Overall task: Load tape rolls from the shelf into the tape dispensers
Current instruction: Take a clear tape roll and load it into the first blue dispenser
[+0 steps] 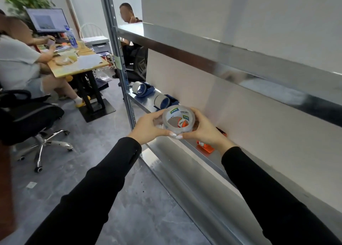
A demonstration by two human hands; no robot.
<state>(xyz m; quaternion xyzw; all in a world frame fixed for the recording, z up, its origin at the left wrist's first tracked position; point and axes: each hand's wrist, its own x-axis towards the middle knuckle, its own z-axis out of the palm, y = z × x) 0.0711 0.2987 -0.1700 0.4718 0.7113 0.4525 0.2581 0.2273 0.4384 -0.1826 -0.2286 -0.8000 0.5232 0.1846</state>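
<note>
Black sleeves (103, 185) reach out from close by, one on each arm. The left hand (148, 126) and the right hand (205, 130) both hold a clear round roll of tape (177, 120), fingers curled round its sides, up over the shiny metal shelf (166, 148). An orange tape dispenser (205, 148) sits on the shelf just under the right hand. Farther along sit the near blue tape dispenser (164, 101) and the far blue tape dispenser (143, 89), each with a roll in it.

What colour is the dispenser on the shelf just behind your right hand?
The dispenser is orange, partly hidden by the right hand; head view.
</note>
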